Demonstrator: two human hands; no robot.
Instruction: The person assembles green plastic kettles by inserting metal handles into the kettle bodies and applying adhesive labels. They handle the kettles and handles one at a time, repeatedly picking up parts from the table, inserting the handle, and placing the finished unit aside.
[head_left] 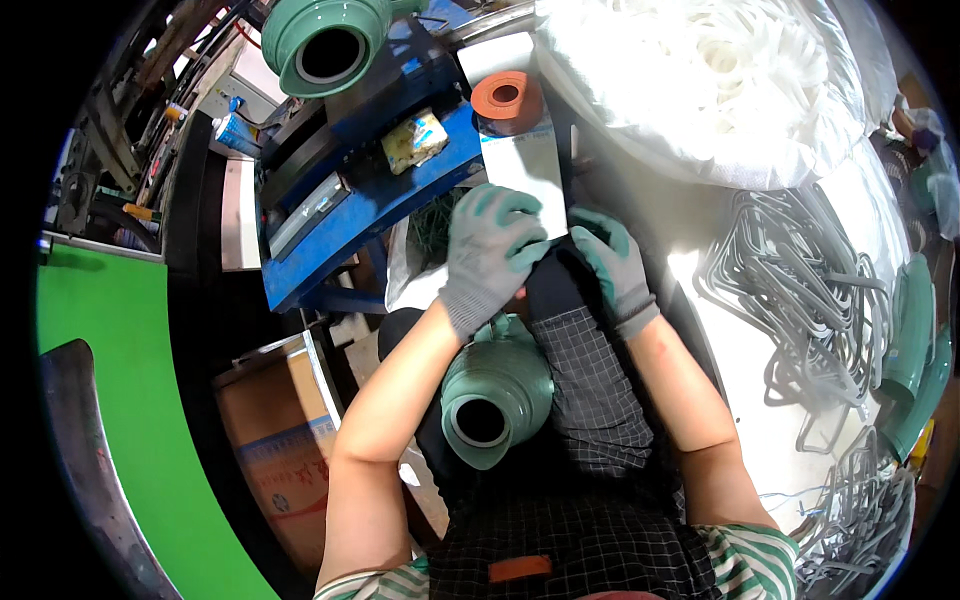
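My left hand (488, 245) and my right hand (612, 262) wear grey knit gloves with green coated fingers. They are close together above my right knee, in front of a white carton strip (528, 175). The fingers of both are curled in; whatever they pinch, if anything, is too small or hidden to make out. A translucent green plastic jug body (515, 365) with a round dark opening lies on my lap, below my left wrist. Neither hand's fingers visibly touch the jug. An orange-brown tape roll (507, 97) sits on the carton strip beyond the hands.
A blue metal bench (365, 205) holds a yellowish block (414, 140); another green jug (300, 75) is above it. Right are a bag of white plastic rings (720, 75), grey bent handles (800, 280) and green pieces (908, 320). An open cardboard box (270, 420) is lower left.
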